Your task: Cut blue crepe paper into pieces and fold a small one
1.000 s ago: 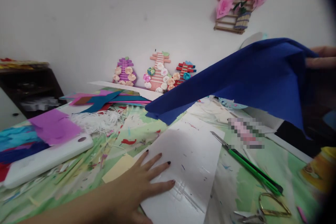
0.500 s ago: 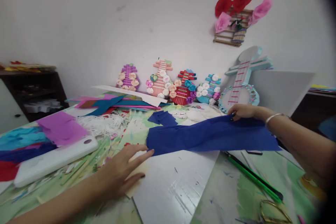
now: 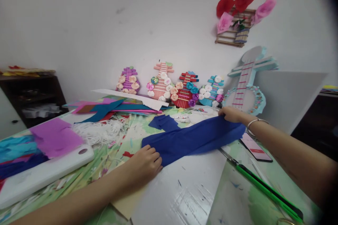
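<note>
Here, we see a long blue sheet (image 3: 185, 142) stretched between the person's two hands, slanting over the far part of a white board (image 3: 179, 190) on the tabletop (image 3: 237, 182). The left hand (image 3: 149, 160) is at the sheet's left end, its fingers bent and close together on the blue; we cannot tell whether they grip it or only press it. The right hand (image 3: 229, 114) pinches the far edge near the other end, its fingers narrow on the material, and we notice a silver bangle (image 3: 250, 123) on that wrist. Just beyond the sheet lie smaller blue pieces (image 3: 164, 123). To the right of the board we find a green cutter (image 3: 269, 190) with its blade out, and a phone (image 3: 256, 148) near the right forearm. A yellowish card (image 3: 129, 202) lies partly under the left forearm. Farther left we have a heap of white string (image 3: 102, 132), a purple sheet (image 3: 56, 137) and a long white case (image 3: 47, 174). At the wall (image 3: 105, 35) stands a row of decorated instrument models (image 3: 183, 95).
</note>
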